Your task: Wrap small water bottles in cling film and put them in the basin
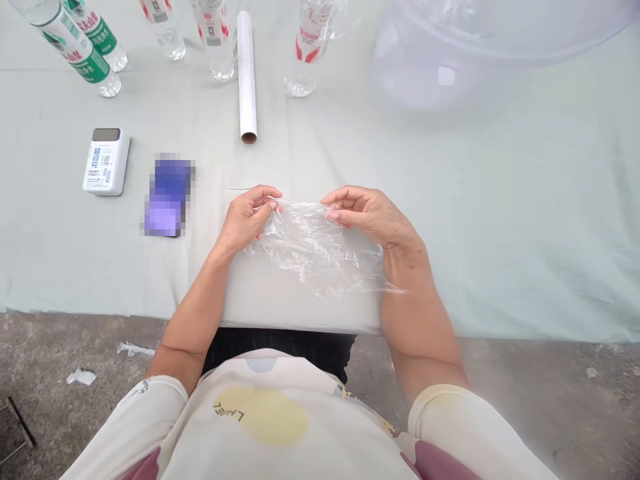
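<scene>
A crumpled sheet of clear plastic wrap (pixel 315 250) is stretched between my two hands over the near edge of a pale green cloth (pixel 500 220). My left hand (pixel 247 220) pinches the wrap's left top corner with curled fingers. My right hand (pixel 373 217) pinches the right top corner the same way. The wrap hangs loose below them, wrinkled and partly bunched.
A roll of wrap (pixel 247 77) lies farther back at the centre. Several water bottles (pixel 90 50) stand along the far edge. A small white device (pixel 107 161) and a blurred purple object (pixel 167 195) lie to the left. A large clear basin (pixel 480 40) sits at the back right. Bare concrete floor (pixel 75 387) borders the cloth.
</scene>
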Demonstrator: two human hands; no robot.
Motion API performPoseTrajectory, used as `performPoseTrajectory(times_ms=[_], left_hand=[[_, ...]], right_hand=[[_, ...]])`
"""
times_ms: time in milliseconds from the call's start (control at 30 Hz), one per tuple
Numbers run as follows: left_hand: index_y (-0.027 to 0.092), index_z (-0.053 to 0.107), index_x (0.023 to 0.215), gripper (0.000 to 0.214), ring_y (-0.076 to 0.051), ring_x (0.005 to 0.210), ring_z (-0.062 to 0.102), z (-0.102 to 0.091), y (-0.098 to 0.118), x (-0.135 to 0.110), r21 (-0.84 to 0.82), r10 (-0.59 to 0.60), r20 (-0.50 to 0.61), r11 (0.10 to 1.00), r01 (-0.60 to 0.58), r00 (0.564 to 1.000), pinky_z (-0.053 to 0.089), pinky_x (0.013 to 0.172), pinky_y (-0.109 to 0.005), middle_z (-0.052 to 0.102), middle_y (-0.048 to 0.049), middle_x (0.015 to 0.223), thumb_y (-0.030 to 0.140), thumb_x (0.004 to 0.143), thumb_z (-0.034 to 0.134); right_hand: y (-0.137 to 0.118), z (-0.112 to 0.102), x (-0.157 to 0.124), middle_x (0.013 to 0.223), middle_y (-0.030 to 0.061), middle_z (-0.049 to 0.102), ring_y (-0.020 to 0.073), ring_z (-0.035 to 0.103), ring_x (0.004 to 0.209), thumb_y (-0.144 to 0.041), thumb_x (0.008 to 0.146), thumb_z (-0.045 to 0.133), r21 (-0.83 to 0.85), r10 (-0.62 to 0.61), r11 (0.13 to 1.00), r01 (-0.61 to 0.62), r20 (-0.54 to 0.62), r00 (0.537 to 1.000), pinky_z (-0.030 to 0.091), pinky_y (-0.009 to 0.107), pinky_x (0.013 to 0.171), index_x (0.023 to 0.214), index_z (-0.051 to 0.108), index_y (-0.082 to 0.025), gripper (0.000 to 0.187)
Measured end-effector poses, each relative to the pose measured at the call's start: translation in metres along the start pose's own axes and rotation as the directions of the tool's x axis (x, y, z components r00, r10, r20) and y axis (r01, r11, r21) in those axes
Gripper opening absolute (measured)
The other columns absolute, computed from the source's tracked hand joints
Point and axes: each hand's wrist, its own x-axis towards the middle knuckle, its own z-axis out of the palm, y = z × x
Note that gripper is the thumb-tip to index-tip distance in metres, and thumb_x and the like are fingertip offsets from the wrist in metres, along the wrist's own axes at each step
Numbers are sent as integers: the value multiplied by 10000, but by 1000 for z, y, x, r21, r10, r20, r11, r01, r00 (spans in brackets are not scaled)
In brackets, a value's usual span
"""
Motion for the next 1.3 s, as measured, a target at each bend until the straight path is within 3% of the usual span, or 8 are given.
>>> performPoseTrajectory(times_ms=[133, 267, 500, 633, 900, 1067, 1233, 1300], left_hand=[[257, 684, 1163, 376, -53, 452, 483, -10, 7, -4, 16, -143, 268, 989, 144, 953, 390, 425, -212, 722, -28, 929, 264, 791, 741], [269, 676, 1254, 538, -75, 530, 552, -16, 8, -4, 59, -174, 508, 984, 167, 844, 418, 450, -217, 711, -64, 1038, 256, 729, 796], [201, 714, 1013, 263, -89, 607, 563, -2, 6, -5, 297, -233, 359, 947, 126, 904, 510, 547, -217, 589, -10, 827, 197, 755, 665], [238, 658, 1065, 312, -107, 672, 614, 18, 11, -14, 333, -183, 262, 939, 89, 948, 538, 594, -230, 533, 21, 819, 163, 768, 604], [230, 615, 965, 162, -115, 587, 596, 14, 2, -42, 407, -200, 165, 906, 117, 966, 501, 596, -248, 575, 48, 699, 264, 809, 637], [209, 630, 1007, 239, -143, 700, 649, -17, -9, -75, 282, -315, 271, 930, 238, 910, 536, 587, -247, 610, 13, 763, 371, 833, 653], [198, 698, 1031, 320, -142, 665, 646, -56, 21, -85, 456, -478, 591, 862, 220, 649, 506, 544, -240, 659, -20, 819, 459, 849, 666], [213, 700, 1067, 330, -152, 697, 658, -69, 39, -64, 448, -411, 540, 879, 162, 735, 516, 570, -249, 675, -28, 848, 465, 859, 654]], right_hand=[[0, -6, 0, 799, 3, 669, 126, 560, 668, -301, 748, 793, -58, -90, 995, 77, -274, 958, 479, 276, 607, 915, 758, -254, 178], [-6, -19, 5, 814, 3, 681, 111, 517, 614, -244, 759, 778, -172, -104, 984, 51, -312, 944, 460, 292, 602, 885, 762, -252, 127], [-42, -36, 80, 647, -38, 633, 157, 634, 737, -108, 661, 857, -587, 45, 809, -15, 36, 998, 474, 312, 773, 681, 725, -222, 175], [-76, -9, 117, 710, 15, 693, 217, 665, 896, -123, 796, 762, -842, 183, 511, -175, -93, 979, 473, 335, 840, 781, 733, -171, 58], [-49, 73, 124, 1101, 59, 719, 229, 655, 949, -26, 888, 415, -771, -336, 627, 114, -136, 932, 490, 354, 809, 1050, 712, -199, 380], [-19, 88, 132, 1150, 88, 702, 259, 600, 1070, -25, 863, 393, -750, -427, 617, 240, -62, 902, 476, 394, 888, 1016, 710, -188, 388], [-13, 88, 133, 1214, 124, 685, 292, 570, 1096, -98, 867, 462, -767, -463, 579, 276, -31, 886, 456, 433, 934, 1058, 704, -156, 314], [-11, 91, 131, 1228, 136, 675, 318, 559, 1104, -165, 869, 513, -788, -483, 548, 281, -24, 875, 449, 456, 934, 1079, 700, -153, 281]])
